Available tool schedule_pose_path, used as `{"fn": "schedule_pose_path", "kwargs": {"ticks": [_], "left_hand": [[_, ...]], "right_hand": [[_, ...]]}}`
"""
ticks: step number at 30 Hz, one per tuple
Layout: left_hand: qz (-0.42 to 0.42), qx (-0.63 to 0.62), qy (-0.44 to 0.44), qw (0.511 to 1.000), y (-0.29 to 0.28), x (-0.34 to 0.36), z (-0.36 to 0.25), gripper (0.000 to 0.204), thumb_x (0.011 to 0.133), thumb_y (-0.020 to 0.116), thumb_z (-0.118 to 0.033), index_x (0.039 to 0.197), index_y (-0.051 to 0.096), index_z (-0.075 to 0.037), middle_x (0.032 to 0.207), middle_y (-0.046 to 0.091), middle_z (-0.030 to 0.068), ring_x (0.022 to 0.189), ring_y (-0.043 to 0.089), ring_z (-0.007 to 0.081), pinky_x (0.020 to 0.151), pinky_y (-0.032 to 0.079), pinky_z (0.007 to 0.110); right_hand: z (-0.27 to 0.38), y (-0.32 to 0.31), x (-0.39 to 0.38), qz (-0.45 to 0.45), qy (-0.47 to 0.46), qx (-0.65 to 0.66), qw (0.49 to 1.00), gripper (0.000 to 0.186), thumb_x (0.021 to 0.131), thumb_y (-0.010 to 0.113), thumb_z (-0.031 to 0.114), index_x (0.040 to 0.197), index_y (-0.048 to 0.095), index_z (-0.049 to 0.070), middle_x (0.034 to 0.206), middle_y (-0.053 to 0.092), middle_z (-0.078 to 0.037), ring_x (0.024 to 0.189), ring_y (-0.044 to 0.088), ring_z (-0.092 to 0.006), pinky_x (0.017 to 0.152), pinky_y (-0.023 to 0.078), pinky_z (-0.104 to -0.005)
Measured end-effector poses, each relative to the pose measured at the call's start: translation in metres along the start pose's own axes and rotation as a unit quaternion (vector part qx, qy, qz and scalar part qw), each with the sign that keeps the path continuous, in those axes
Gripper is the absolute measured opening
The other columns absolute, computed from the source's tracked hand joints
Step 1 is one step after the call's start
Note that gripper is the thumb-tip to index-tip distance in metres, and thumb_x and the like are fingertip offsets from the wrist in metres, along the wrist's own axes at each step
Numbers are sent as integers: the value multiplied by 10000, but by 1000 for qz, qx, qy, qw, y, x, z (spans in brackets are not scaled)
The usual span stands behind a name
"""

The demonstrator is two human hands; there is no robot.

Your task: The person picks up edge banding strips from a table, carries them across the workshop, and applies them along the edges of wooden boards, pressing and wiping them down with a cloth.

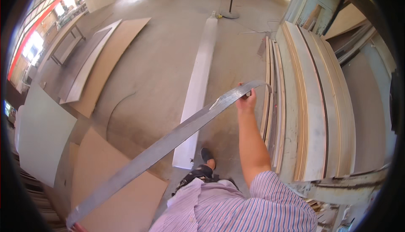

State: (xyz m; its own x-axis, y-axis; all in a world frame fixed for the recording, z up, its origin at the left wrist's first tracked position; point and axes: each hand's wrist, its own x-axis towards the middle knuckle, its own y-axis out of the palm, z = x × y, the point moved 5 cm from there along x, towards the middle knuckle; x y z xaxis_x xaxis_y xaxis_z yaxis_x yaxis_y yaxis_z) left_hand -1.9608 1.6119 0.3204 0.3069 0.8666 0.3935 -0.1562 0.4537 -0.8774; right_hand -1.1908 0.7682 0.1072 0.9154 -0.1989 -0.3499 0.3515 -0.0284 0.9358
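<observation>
A long, narrow grey strip point(156, 147) slants across in front of me, from the lower left up to the right. My right hand point(247, 100) is closed round it close to its far right end, the thumb showing at the edge. Shiny, wrinkled patches mark its surface beside that hand. At the strip's lower left end only a small reddish bit of my left hand point(79, 228) shows at the picture's rim; its fingers are cut off from view. Below the strip, a long white board point(198, 84) lies on the floor.
Stacked long panels point(312, 101) lean along the right, with thin wooden strips point(270, 101) beside them. Brown sheets point(112, 63) and a brown panel point(114, 181) lie on the left, near a pale green sheet point(44, 135). A round-based stand point(230, 14) is farther ahead.
</observation>
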Motion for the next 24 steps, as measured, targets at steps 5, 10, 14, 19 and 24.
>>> {"fn": "schedule_pose_path", "kwargs": {"ticks": [5, 10, 14, 19, 24], "left_hand": [[-96, -36, 119, 988, -26, 97, -152, 471, 973, 478, -149, 1372, 344, 61, 1424, 428, 119, 1270, 430, 306, 1055, 358, 394], [-221, -166, 209, 938, -71, 193, -383, 441, 1006, 415, -200, 1332, 375, 94, 1329, 517, 151, 1124, 545, 303, 931, 461, 367], [-16, -721, 36, 691, -105, 234, -598, 463, 1007, 442, -246, 1287, 394, 121, 1195, 563, 218, 1043, 583, 285, 898, 491, 333], [29, -911, -70, 406, -113, 310, -764, 450, 992, 478, -253, 1272, 411, 93, 1176, 568, 213, 1087, 564, 274, 979, 457, 355], [43, -947, -127, 291, -158, 402, -911, 446, 987, 485, -246, 1279, 429, 88, 1218, 556, 223, 1135, 543, 278, 1021, 419, 360]], "right_hand": [[24, 67, 145, 26, -45, -37, 998, 439, 958, 483, 316, 1217, 467, -37, 1088, 575, -211, 1022, 570, -346, 960, 442, -483], [55, 71, 295, -111, -96, -53, 988, 400, 937, 534, 300, 1212, 464, 17, 1034, 594, -194, 984, 589, -341, 928, 459, -471], [71, 93, 417, -145, -131, -84, 977, 392, 929, 550, 313, 1184, 464, 27, 1013, 599, -189, 946, 606, -330, 887, 480, -450], [56, 129, 556, -159, -162, -52, 972, 415, 893, 609, 329, 1191, 504, 59, 1061, 570, -196, 1005, 582, -346, 892, 490, -466], [7, 182, 661, -154, -157, -27, 975, 368, 897, 588, 320, 1124, 550, 32, 1069, 571, -185, 1005, 580, -345, 924, 472, -478]]}}
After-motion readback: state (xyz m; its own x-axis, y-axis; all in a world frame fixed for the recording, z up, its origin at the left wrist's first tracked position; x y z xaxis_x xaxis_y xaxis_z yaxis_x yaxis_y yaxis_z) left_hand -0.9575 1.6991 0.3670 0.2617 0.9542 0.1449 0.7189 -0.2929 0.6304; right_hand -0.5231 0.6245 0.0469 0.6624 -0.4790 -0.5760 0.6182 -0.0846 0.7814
